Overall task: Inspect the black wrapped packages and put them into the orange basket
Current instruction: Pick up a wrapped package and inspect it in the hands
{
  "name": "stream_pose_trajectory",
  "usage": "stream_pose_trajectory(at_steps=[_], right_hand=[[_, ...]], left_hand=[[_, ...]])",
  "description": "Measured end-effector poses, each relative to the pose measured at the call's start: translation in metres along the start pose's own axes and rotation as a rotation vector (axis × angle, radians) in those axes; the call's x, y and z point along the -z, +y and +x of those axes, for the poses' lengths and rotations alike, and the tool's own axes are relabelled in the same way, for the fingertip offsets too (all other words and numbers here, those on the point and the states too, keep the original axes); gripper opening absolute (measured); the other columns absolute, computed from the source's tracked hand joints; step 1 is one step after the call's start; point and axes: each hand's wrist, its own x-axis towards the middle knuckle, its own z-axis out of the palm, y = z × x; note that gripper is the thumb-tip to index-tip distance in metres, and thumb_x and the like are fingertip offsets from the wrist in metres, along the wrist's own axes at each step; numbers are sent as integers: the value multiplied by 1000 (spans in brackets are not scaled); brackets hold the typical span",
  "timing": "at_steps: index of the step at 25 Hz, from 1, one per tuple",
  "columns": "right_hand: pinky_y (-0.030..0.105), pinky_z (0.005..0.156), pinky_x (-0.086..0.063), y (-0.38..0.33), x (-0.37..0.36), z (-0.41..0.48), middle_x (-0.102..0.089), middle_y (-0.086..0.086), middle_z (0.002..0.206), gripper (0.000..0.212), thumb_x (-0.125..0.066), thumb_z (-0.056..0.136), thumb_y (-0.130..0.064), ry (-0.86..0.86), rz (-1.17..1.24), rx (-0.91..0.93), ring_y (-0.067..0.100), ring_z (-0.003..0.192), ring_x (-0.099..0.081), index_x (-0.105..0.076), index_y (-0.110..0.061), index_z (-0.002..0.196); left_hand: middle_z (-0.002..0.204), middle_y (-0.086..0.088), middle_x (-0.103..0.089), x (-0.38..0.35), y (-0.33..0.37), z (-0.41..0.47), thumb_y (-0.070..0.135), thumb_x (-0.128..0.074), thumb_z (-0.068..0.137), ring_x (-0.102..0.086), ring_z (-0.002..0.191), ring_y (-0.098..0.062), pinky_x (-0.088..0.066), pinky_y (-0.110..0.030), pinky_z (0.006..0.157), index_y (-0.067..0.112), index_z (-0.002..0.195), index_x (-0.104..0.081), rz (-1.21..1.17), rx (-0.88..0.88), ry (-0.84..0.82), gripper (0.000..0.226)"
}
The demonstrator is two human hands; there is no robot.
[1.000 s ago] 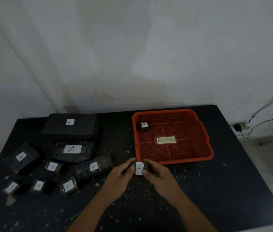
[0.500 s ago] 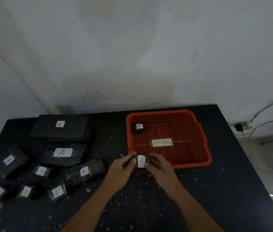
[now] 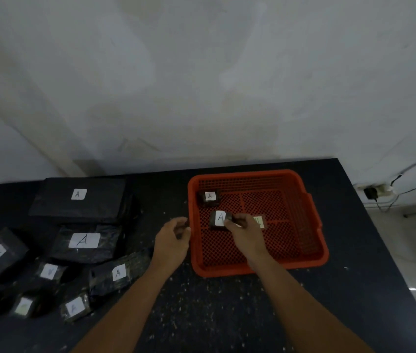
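Right hand (image 3: 246, 233): reaches over the near rim of the orange basket (image 3: 252, 270), thumb and fingers pinching the right end of a small package (image 3: 213, 224) in black wrap, its white label (image 3: 220, 217) marked A facing up. The small package sits within the basket's outline, left of centre. Whether it touches the mesh floor cannot be told. Left hand (image 3: 173, 238): at 9 o'clock from the right hand and apart from it, just outside the basket's left wall, fingers loosely curled and holding nothing. Inside the basket: a second package (image 3: 209, 197), also labelled A, in the far left corner at 11 o'clock from the held one; and a pale paper card (image 3: 259, 221) on the mesh, mostly hidden behind the right hand, its writing unreadable. Basket stands on a black table (image 3: 227, 314) flecked with pale specks. Left half of the table, at 9 o'clock from the basket and well apart from it: a large package (image 3: 94, 200) farthest back; a medium package (image 3: 105, 238) just in front of it; a long package (image 3: 130, 268) lying at an angle near the left forearm; a boxy package (image 3: 5, 250) at the left edge; and four smaller packages (image 3: 74, 307) along the near left, all in black wrap with white labels, several of them too blurred to read. At 12 o'clock: a pale, stained wall (image 3: 202, 85). At 3 o'clock, beyond the table's edge: a plug (image 3: 371, 192) with a trailing cable.
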Motion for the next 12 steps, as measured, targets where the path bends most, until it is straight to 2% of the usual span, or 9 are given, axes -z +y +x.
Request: stream_pose_trajectory(at_steps=[2, 4, 6, 8, 10, 12], right_hand=[[15, 70, -40, -1, -7, 18, -61, -6, 105, 20, -69, 90, -24, 9, -14, -14, 11, 99, -58, -57, -24, 106], [18, 71, -40, -2, -14, 33, -60, -5, 106, 23, -69, 91, -24, 5, -54, -31, 12, 99, -57, -58, -20, 110], [20, 73, -40, -1, -21, 46, -61, -1, 111, 29, -69, 91, -25, 6, -100, -42, 13, 98, -57, -59, -15, 116], [22, 72, -42, 2, -26, 58, -62, 3, 114, 31, -68, 91, -27, 15, -136, -50, 15, 97, -58, -60, -13, 118], [24, 70, -45, 5, -30, 65, -66, 5, 112, 30, -67, 92, -27, 20, -171, -60, 15, 95, -60, -62, -12, 116], [30, 80, -51, 8, -35, 71, -68, 6, 112, 31, -67, 92, -29, 36, -195, -67, 18, 98, -63, -64, -10, 116]], left_hand=[[124, 1, -62, -3, -3, 6, 22, -57, 94, -59, 109, -9, -44, -17, 92, 14, 130, -56, 27, 1, -24, 37], [115, 6, -63, -6, -4, 9, 21, -58, 94, -60, 99, 0, -42, -3, 81, 16, 126, -57, 29, -14, -50, 33], [106, 11, -64, -8, -5, 12, 19, -58, 94, -58, 91, 8, -42, 1, 69, 17, 122, -59, 20, -21, -59, 28], [105, 12, -65, -10, -7, 14, 19, -58, 94, -60, 92, 5, -46, -5, 75, 18, 121, -59, 4, -23, -54, 27], [106, 11, -66, -11, -11, 15, 20, -58, 93, -64, 95, -1, -53, -19, 85, 18, 121, -59, -23, -20, -54, 28], [107, 9, -67, -11, -13, 16, 20, -58, 93, -64, 97, -3, -53, -24, 88, 18, 122, -59, -35, -17, -60, 29]])
